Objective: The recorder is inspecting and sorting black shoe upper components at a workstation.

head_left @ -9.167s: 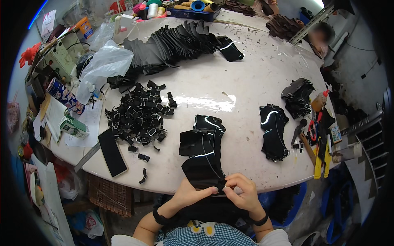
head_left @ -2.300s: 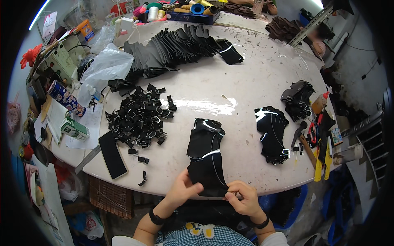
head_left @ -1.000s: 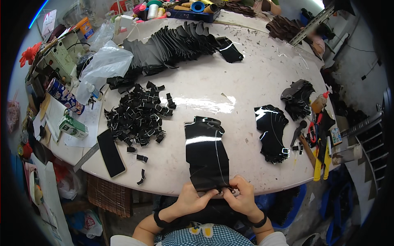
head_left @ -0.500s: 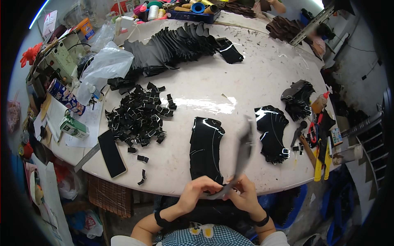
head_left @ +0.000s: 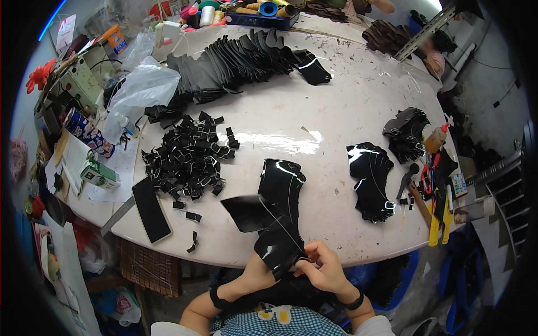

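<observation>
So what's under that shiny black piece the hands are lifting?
Another glossy black piece lies flat on the white table, just beyond the lifted piece held by the left hand and right hand. Whether more pieces hide beneath is covered.

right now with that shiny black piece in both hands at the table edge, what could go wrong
The glossy black piece is held by the left hand and right hand right at the table rim, partly past it; a loose grip could drop it to the floor. It also hangs over the stack of black pieces, so a swing might drag that stack askew.
</observation>
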{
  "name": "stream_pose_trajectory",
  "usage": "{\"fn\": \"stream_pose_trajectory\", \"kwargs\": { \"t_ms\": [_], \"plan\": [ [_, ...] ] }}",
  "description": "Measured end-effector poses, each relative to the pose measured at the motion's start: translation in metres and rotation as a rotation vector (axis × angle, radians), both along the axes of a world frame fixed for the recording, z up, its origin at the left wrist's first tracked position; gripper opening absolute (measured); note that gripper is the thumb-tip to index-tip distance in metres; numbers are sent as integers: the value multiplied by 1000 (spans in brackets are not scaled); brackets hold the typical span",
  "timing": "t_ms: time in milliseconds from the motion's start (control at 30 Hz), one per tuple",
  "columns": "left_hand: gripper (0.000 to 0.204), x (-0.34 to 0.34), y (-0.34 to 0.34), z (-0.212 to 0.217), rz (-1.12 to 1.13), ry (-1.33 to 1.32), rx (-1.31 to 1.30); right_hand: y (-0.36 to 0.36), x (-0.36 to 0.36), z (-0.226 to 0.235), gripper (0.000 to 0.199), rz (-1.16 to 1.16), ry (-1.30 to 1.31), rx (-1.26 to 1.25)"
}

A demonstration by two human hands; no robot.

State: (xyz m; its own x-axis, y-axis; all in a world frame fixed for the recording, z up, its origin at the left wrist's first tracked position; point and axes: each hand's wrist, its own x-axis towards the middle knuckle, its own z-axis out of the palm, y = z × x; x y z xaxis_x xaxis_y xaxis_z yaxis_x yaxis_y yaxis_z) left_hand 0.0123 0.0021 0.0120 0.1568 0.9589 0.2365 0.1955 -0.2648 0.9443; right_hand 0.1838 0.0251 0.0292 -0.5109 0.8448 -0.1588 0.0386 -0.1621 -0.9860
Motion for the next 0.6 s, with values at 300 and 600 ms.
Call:
{"fn": "stream_pose_trajectory", "kwargs": {
  "t_ms": [300, 600],
  "plan": [
    [30, -6, 1, -6, -132, -284, -329, -2, -1, 2, 27, -158, 50, -42],
    [25, -18, 5, 11, -251, -720, -621, 0, 0, -3, 27, -189, -107, 174]
  ]
}}
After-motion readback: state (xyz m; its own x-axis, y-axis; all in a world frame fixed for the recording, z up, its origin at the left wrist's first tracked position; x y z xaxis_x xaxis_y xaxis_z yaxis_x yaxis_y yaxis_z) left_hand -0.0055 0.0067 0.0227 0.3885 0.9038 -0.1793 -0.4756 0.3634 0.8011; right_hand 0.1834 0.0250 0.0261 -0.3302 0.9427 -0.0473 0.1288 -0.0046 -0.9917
